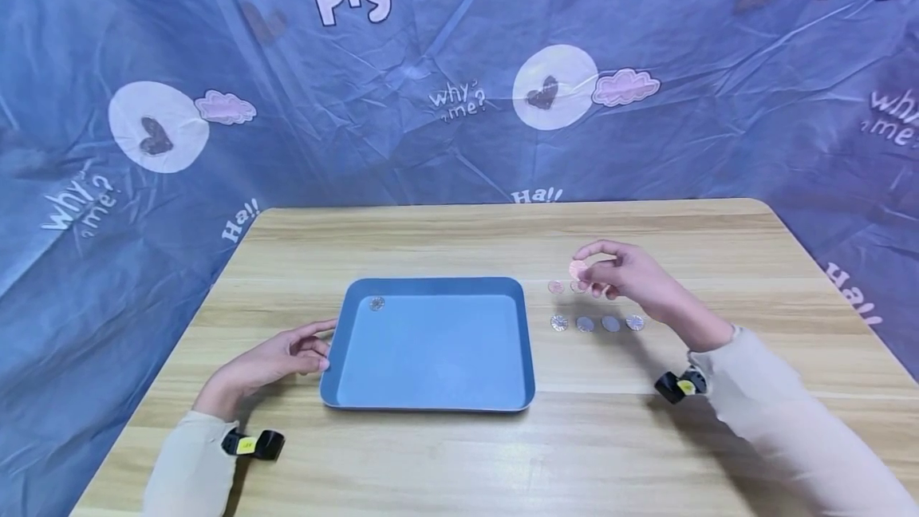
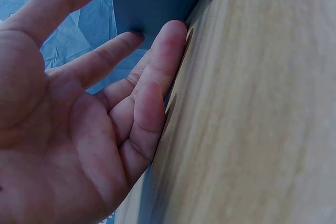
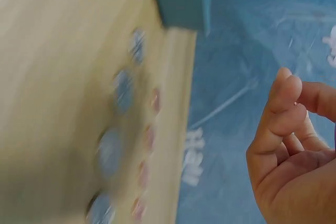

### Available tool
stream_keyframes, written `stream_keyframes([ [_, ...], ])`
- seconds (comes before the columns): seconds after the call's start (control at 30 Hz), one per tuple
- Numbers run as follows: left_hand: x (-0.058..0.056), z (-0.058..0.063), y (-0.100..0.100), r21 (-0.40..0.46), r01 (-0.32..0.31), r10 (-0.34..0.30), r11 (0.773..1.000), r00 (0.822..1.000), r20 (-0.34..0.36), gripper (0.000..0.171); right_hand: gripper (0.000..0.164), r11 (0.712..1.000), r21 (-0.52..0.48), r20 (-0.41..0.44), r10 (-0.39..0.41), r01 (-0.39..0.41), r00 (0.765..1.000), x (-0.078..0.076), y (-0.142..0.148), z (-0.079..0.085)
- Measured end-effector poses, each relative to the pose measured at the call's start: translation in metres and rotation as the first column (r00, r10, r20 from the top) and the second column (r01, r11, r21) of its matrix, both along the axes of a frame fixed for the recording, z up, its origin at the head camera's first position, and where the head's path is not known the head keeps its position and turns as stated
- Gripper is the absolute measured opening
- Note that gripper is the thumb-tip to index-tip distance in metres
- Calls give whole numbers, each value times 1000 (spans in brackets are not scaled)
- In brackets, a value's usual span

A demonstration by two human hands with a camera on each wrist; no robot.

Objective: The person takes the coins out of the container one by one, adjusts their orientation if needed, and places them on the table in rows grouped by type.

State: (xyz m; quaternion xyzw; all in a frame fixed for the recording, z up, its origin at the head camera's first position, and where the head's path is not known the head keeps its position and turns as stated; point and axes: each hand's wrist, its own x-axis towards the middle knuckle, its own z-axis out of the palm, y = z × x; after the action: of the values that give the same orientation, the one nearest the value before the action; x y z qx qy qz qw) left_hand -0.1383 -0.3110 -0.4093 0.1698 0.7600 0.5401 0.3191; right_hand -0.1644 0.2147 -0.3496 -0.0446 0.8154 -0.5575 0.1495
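My right hand (image 1: 623, 278) is raised over the table to the right of the tray, pinching a copper-coloured coin (image 1: 577, 269) between thumb and fingertips. Fingers hide that coin in the right wrist view. Below the hand lie a row of copper-coloured coins (image 1: 556, 287) and a nearer row of silver coins (image 1: 585, 324). The blue rectangular tray (image 1: 431, 401) holds one silver coin (image 1: 376, 303) in its far left corner. At the tray's left side, my left hand (image 1: 283, 353) rests with its thumb and index finger against the outer wall, the other fingers loosely bent close to the tabletop.
A light wooden table (image 1: 402, 242) carries everything. Behind it hangs a blue printed cloth (image 1: 402, 142), also down both sides. Each wrist wears a small black camera, and both sleeves are pale.
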Motion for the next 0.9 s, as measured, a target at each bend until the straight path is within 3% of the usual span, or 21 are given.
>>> stream_keyframes([
  [0.43,-2,0,-2,-40,-8,8,999,1000,-13,78,21,993,54,13,-106,105,994,4,59,-23],
  [0.9,-1,-5,-1,-30,-12,11,999,1000,-16,77,37,984,122,82,-142,132,986,-2,85,-41],
])
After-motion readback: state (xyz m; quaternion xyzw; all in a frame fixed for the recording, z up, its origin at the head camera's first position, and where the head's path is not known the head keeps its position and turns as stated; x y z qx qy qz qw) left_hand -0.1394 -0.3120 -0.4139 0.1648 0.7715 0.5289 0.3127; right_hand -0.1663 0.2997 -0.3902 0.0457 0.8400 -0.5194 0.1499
